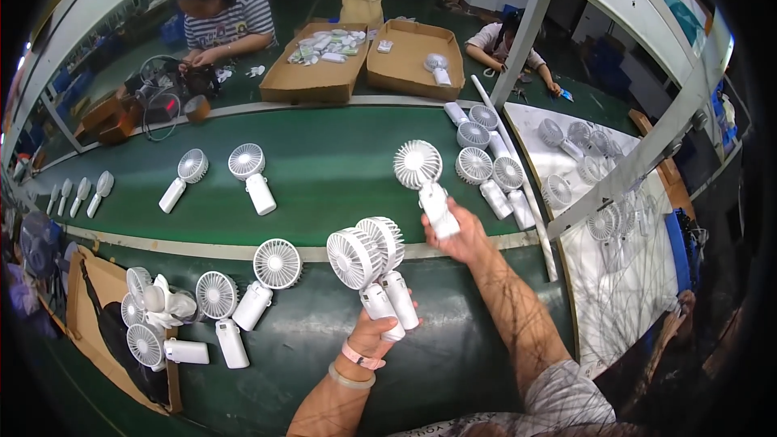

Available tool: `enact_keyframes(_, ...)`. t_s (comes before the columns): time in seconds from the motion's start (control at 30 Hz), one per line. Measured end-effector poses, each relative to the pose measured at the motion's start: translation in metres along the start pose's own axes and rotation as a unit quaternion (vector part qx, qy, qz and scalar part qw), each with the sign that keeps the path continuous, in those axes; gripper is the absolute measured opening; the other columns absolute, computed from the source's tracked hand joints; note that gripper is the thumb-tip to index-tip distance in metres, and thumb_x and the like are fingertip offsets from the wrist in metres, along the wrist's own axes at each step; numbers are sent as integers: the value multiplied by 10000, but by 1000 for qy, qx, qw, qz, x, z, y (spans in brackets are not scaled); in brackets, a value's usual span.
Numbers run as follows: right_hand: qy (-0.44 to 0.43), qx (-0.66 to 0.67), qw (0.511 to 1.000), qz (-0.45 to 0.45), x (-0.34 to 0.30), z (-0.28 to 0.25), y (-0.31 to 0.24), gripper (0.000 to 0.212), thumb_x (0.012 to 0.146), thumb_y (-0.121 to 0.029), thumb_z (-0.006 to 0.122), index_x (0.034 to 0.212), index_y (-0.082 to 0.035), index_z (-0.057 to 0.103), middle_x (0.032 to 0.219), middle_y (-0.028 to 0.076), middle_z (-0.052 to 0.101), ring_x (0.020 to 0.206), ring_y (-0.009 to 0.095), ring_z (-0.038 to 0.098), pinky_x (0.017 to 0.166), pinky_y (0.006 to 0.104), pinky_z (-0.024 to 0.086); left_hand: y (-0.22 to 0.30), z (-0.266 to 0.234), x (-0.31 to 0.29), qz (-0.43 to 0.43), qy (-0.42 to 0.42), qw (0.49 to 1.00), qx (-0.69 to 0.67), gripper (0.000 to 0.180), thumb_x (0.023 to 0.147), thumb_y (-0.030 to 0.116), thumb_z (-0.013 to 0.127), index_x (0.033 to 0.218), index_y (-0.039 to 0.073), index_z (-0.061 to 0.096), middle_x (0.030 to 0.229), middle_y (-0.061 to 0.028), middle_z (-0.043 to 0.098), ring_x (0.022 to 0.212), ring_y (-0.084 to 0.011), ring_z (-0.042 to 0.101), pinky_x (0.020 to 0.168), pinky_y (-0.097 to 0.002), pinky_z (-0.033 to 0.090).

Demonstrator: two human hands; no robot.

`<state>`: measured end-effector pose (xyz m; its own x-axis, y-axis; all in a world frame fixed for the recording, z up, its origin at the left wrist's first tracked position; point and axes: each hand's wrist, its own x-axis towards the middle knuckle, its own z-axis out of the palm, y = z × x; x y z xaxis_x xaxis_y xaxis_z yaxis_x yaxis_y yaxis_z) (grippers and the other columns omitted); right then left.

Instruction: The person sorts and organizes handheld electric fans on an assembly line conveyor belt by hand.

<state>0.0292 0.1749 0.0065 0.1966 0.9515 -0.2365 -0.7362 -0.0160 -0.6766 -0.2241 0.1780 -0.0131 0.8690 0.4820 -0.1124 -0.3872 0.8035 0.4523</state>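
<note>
Two white handheld fans (362, 255) stand side by side in my left hand (375, 335), which is closed round their handles near the front of the bench. Over the near side of the green belt, my right hand (460, 232) grips another white handheld fan (418, 166) by its handle, head upward and tilted left. Just right of that fan, a cluster of white fans (474, 165) lies at the belt's right end. To the left of my left hand, two fans (278, 264) lie on the bench with their heads pointing away.
Several fans lie along the belt (340, 170). A cardboard tray (89, 307) with fans and black material is at the left. A white bar (518, 170) crosses the belt's right end, beside a white table (615, 291) of fans. Two co-workers sit beyond, near cardboard boxes (312, 85).
</note>
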Motion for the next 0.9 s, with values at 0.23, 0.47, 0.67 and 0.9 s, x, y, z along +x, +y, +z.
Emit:
enact_keyframes(0.23,-171,191,965,57,-80,23,25,472,850,-420,447,1181,-86,427,1021,161,499,735,243,485,611,343,385,-2,5,0,-1,6,997,-75,763,582,-10,655,1257,119,322,1133,-144,481,989,-296,534,799,-495,483)
enact_keyframes(0.47,-14,30,999,-13,-96,30,36,366,850,-267,496,1131,-36,453,1020,128,529,826,219,532,769,331,445,-4,5,2,18,-33,996,-81,792,590,16,693,1272,131,308,1136,-134,475,1007,-296,530,789,-485,492)
enact_keyframes(0.67,87,-252,960,-85,-88,24,47,442,779,7,563,1190,16,402,1071,67,540,963,129,520,850,281,413,-1,6,-3,21,-42,998,-47,793,579,85,701,1264,157,307,1145,-111,445,1018,-291,519,771,-497,493)
enact_keyframes(0.9,87,-236,961,-119,-85,22,48,416,787,2,571,1172,26,415,1047,68,546,932,122,532,794,267,432,-1,7,-1,-7,-20,1000,-13,796,564,88,704,1255,148,314,1122,-102,447,1023,-270,510,772,-482,499)
